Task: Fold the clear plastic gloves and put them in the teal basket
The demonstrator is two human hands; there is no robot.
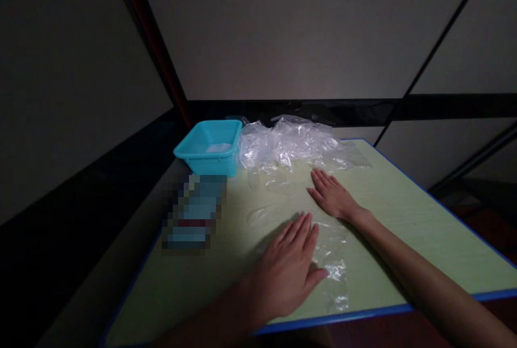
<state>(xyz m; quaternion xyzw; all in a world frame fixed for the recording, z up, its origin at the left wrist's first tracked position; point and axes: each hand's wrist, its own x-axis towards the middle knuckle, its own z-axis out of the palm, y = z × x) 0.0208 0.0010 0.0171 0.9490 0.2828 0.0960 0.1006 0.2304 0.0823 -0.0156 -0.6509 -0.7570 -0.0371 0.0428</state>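
My left hand [288, 267] lies flat and open on the pale green table [407, 218], fingers together, pressing on a sheet of clear plastic film [333, 262]. Farther back, my right hand [332, 195] also lies flat and open, palm down, on the same thin film. A crumpled heap of clear plastic bags [288, 143] sits just beyond the right hand's fingertips.
A turquoise plastic tub [210, 148] stands at the table's back left corner, next to the plastic heap. A blurred-out flat object [196, 213] lies in front of the tub. The table has a blue edge; dark walls close in behind and left.
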